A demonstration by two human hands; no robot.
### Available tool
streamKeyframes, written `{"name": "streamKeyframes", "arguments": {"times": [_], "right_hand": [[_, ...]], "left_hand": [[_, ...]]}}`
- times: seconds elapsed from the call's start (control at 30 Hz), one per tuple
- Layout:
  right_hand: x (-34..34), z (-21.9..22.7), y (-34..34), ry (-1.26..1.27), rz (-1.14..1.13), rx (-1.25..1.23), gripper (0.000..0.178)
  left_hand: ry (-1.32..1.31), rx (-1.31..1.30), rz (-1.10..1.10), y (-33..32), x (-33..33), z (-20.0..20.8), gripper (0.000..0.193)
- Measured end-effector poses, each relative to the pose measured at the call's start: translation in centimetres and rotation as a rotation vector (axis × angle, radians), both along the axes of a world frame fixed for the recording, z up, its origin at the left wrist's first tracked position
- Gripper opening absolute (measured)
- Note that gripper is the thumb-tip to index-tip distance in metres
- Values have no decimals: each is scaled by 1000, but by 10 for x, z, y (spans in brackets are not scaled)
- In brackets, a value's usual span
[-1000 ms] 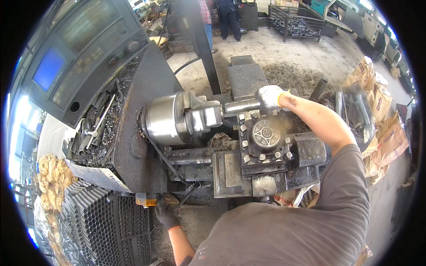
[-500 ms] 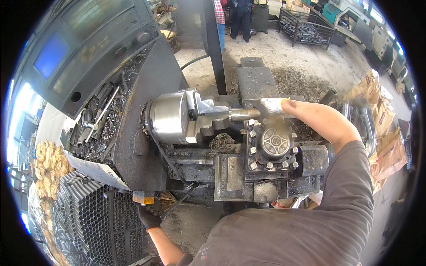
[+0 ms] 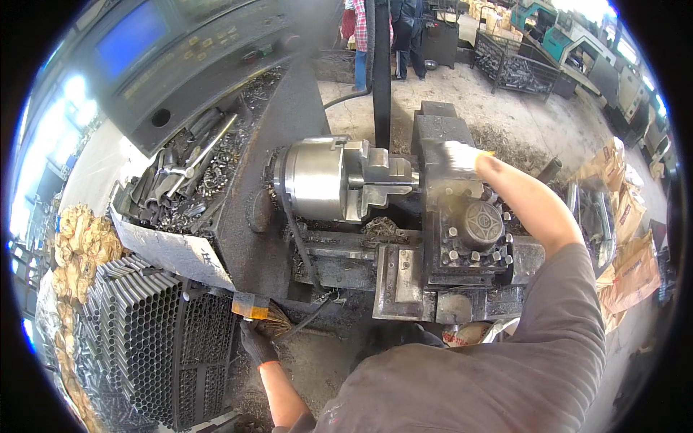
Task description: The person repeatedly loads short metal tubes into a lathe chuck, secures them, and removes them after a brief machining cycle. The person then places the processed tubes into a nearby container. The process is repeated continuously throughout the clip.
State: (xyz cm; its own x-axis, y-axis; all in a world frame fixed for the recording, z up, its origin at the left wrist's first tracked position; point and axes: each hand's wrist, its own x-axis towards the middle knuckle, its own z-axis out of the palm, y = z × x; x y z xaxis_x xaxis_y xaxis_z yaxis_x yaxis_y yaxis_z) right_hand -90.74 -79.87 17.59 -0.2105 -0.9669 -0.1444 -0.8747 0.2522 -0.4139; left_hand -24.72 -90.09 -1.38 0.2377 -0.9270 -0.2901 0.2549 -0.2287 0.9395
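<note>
Just right of the lathe's bright steel chuck (image 3: pixel 314 177), with its stepped jaws facing the tool post (image 3: pixel 442 216), your white-gloved right hand (image 3: pixel 458 157) reaches over the machine. Motion blurs its fingers, so you cannot tell whether that grip is apart or clamped on anything. Whether the chuck holds a part cannot be told either. Your dark-gloved left hand (image 3: pixel 258 343) is raised right beneath an orange-and-grey block (image 3: pixel 250 306) at the cabinet's lower corner; contact and the state of that grip cannot be told.

The tool post's round cap (image 3: pixel 482 222) bears a raised star emblem. Dark characters mark the pale panel (image 3: pixel 173 242) below a tray of tools and metal chips. Below stand stacked tubes (image 3: pixel 148 343). To your right, brown paper sacks (image 3: pixel 629 270) carry reddish print, too small to read. Beyond, two people (image 3: pixel 409 43) stand near a wire bin (image 3: pixel 516 68) of metal pieces.
</note>
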Motion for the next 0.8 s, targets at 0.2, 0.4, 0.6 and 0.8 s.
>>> {"name": "streamKeyframes", "arguments": {"times": [0.2,0.4,0.6,0.8], "right_hand": [[-140,-130,102,108,-276,203,71],[-125,-87,107,180,-362,-262,23],[-130,115,106,298,-335,-1503,26],[-243,72,126,-13,-1111,127,41]], "left_hand": [[-956,-707,66,38,-57,81,43],[-1232,-1154,-229,-43,-205,227,46],[-1668,-876,-156,-163,-360,341,75],[-1596,-821,-219,-163,-374,352,88]]}}
